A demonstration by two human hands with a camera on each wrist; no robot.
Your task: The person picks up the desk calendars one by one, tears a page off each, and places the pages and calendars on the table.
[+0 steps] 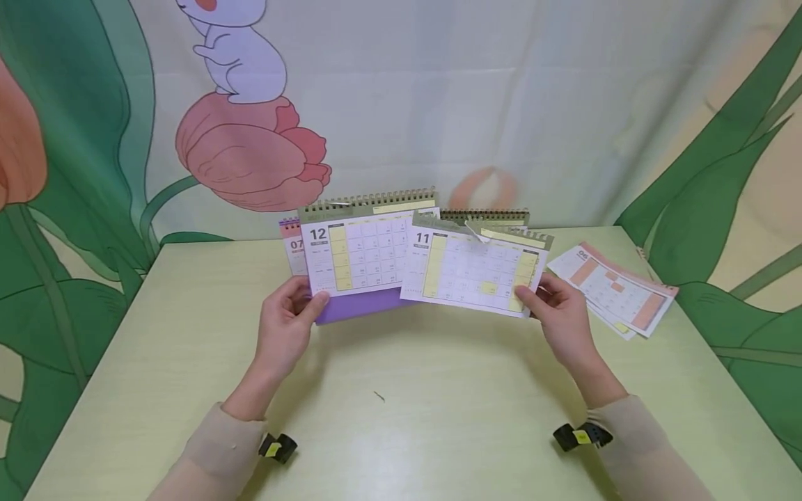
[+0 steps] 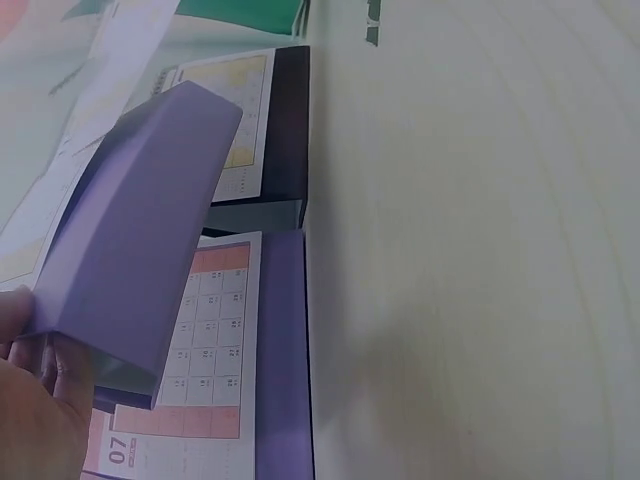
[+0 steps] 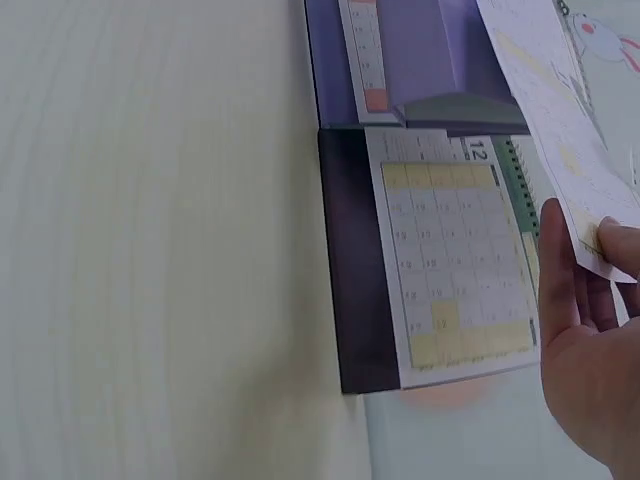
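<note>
My left hand (image 1: 285, 321) grips the lower left corner of a spiral desk calendar (image 1: 366, 254), thumb in front. Its page reads 12, and its purple stand (image 2: 150, 220) shows below the page. In my right hand (image 1: 564, 316), thumb and fingers pinch the right edge of a calendar page (image 1: 466, 271) marked 11. That page is apart from the rings, with a ragged, torn top edge and a curled scrap at it. It overlaps the right part of the held calendar in the head view.
Behind stand a pink calendar (image 2: 215, 340) showing 07 and a dark-based calendar (image 3: 455, 265) showing 12. Loose pages (image 1: 617, 289), the top one marked 06, lie at the right of the pale table (image 1: 407, 445). A small scrap (image 1: 379, 396) lies in front. A printed curtain (image 1: 388, 104) hangs behind.
</note>
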